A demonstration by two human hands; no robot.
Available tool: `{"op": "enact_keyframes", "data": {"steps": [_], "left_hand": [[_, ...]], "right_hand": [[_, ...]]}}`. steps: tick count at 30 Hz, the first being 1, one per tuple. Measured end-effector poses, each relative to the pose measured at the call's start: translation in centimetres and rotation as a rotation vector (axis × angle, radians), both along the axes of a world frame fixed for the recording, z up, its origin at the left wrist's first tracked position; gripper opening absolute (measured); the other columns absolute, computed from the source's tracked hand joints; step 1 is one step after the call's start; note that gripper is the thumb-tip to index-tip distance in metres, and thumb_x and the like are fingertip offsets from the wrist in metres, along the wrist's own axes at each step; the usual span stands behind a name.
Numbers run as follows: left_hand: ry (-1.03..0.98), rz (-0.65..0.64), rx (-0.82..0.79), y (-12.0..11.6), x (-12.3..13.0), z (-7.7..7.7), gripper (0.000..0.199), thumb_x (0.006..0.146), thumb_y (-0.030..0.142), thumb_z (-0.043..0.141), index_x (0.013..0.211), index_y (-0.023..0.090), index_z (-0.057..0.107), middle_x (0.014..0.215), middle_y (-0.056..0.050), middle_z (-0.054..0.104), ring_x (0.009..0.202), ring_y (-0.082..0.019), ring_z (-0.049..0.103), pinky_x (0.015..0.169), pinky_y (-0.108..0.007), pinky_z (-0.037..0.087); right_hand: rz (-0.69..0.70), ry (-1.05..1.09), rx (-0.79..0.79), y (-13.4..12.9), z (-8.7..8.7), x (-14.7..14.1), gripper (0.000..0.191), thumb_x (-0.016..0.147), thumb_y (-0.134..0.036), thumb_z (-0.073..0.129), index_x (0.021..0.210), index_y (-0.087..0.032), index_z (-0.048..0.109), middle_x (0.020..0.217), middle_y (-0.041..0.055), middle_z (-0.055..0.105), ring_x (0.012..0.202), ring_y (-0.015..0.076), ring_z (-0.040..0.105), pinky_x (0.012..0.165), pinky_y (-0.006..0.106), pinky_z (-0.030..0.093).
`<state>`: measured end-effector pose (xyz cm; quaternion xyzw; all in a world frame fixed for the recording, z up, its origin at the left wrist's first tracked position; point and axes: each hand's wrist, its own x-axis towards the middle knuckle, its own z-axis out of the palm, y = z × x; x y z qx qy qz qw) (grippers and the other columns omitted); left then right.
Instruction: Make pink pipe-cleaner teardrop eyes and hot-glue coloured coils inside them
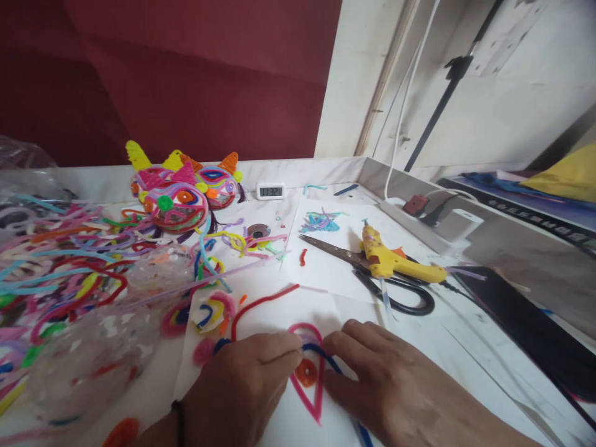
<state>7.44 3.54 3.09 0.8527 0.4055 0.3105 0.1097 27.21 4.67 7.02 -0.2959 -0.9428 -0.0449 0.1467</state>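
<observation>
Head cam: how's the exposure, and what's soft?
Head view: left hand and right hand look dim against the brighter white paper; head view: clear plastic dome at lower left is blurred, while the clock shows legible digits; head view: apparent wide-angle stretch toward the edges.

pink loop (pixel 319 394): fuzzy chenille, matt, soft pile
blue strip (pixel 329 359): same fuzzy pile, matt
orange disc (pixel 306 374): fuzzy too, matt
red strip (pixel 265 298): fuzzy, matt
paper sheet (pixel 339 287): white, smooth, matt
scissor blades (pixel 333 249): metal, dull, blotchy
scissor handles (pixel 405 310): black, smooth, slight gloss
glue gun (pixel 382 264): yellow plastic, smooth, low sheen
glue stick (pixel 385 298): translucent, smooth
clock (pixel 261 190): white plastic case, smooth
clear domes (pixel 93 360): see-through plastic, glossy highlights
decorated faces (pixel 179 208): fuzzy strips, matt, ridged
desk rim (pixel 298 172): smooth, marble-look, grey veining
charger (pixel 459 225): white plastic, smooth
maroon backdrop (pixel 200 74): matt, creased; cloth or paper, can't tell
</observation>
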Motion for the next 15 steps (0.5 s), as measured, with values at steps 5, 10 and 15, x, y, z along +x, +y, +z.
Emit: {"op": "enact_keyframes", "data": {"steps": [5, 10, 15], "left_hand": [[0.01, 0.002, 0.045, 0.0, -0.1, -0.8, 0.029, 0.09, 0.01, 0.036, 0.083, 0.021, 0.062, 0.078, 0.001, 0.067, 0.073, -0.011, 0.065, 0.068, -0.018, 0.054], [0.022, -0.041, 0.061, 0.2, -0.4, -1.1, 0.026, 0.091, 0.011, 0.038, 0.094, 0.02, 0.062, 0.09, 0.0, 0.069, 0.084, -0.012, 0.066, 0.075, -0.02, 0.054], [0.03, -0.023, 0.033, 0.3, -0.3, -1.0, 0.028, 0.091, 0.011, 0.037, 0.083, 0.021, 0.062, 0.077, 0.002, 0.065, 0.072, -0.011, 0.063, 0.067, -0.017, 0.053]], "right_hand": [[0.007, 0.176, -0.007, 0.5, -1.3, 0.1, 0.019, 0.085, -0.009, 0.051, 0.071, -0.02, 0.056, 0.07, -0.0017, 0.06, 0.06, 0.0128, 0.053, 0.053, 0.027, 0.04], [0.026, -0.003, -0.039, -0.1, 0.0, 0.6, 0.016, 0.084, -0.01, 0.058, 0.072, -0.02, 0.059, 0.078, 0.0006, 0.063, 0.068, 0.0149, 0.059, 0.058, 0.025, 0.046], [0.031, 0.002, -0.054, -0.5, 0.2, 0.4, 0.022, 0.089, -0.007, 0.047, 0.081, -0.02, 0.064, 0.072, 0.0021, 0.065, 0.064, 0.0136, 0.061, 0.057, 0.022, 0.048]]}}
